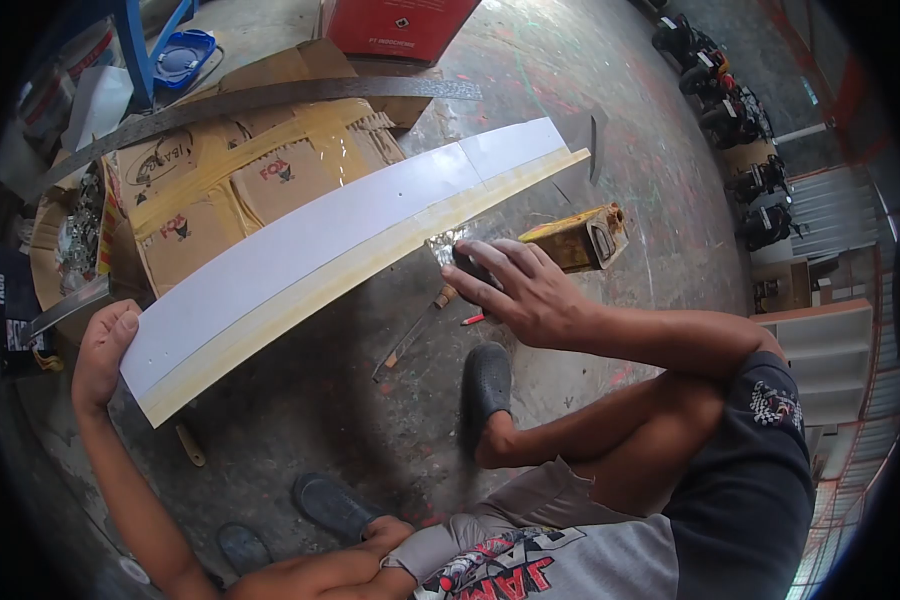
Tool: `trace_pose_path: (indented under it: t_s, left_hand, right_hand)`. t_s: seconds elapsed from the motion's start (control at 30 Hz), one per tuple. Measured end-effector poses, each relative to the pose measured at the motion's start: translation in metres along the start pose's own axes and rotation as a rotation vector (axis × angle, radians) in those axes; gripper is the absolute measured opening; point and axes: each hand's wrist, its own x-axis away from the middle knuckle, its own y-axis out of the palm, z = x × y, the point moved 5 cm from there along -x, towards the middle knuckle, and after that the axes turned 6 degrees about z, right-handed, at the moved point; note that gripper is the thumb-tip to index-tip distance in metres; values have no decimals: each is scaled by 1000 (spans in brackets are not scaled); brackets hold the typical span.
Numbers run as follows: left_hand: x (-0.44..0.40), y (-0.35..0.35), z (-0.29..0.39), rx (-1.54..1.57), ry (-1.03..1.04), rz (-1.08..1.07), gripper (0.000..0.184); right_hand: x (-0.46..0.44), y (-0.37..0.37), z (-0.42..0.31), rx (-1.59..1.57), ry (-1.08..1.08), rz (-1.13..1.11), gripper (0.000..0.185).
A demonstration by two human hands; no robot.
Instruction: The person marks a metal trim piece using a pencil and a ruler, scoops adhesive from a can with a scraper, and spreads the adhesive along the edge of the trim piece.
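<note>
My left hand (108, 352) is closed on the left end of a long white board (300, 245), thumb on top. A yellowish strip runs along the board's near edge, looking like a coat of glue. My right hand (520, 285) is closed round a scraper (444, 250) with a shiny metal blade and a dark grip, partly hidden by the fingers. The blade is at the near edge of the board, right of its middle; whether it touches cannot be told. Just beyond my right hand, a stained yellow can (580, 240) lies on the floor.
Taped cardboard boxes (260, 180) lie beyond the board, with a long dark strip (290, 92) across them. A thin tool (410, 335) and a red pencil (472, 320) lie on the floor. A red box (395, 30) stands at the back; motorcycles (715, 85) are far right.
</note>
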Motion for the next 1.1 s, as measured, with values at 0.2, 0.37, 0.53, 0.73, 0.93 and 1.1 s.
trace_pose_path:
  t_s: [0.2,0.37,0.53,0.73,0.93,1.1]
  left_hand:
    - [1,2,2,4,-13,-15,48]
    - [-2,-1,-3,-1,11,-17,47]
    - [0,0,-5,10,11,0,47]
    - [-2,1,-4,20,26,-7,46]
    - [-1,3,0,17,34,-12,46]
    - [-3,3,-1,12,39,-18,46]
  right_hand:
    - [-5,-11,4,55,-8,59,88]
    - [-7,24,3,159,73,70,89]
    - [-7,10,-30,43,92,48,84]
    - [-17,-13,-23,12,155,180,77]
    - [-32,-1,-29,100,269,61,71]
    - [-36,-34,-29,-122,258,61,73]
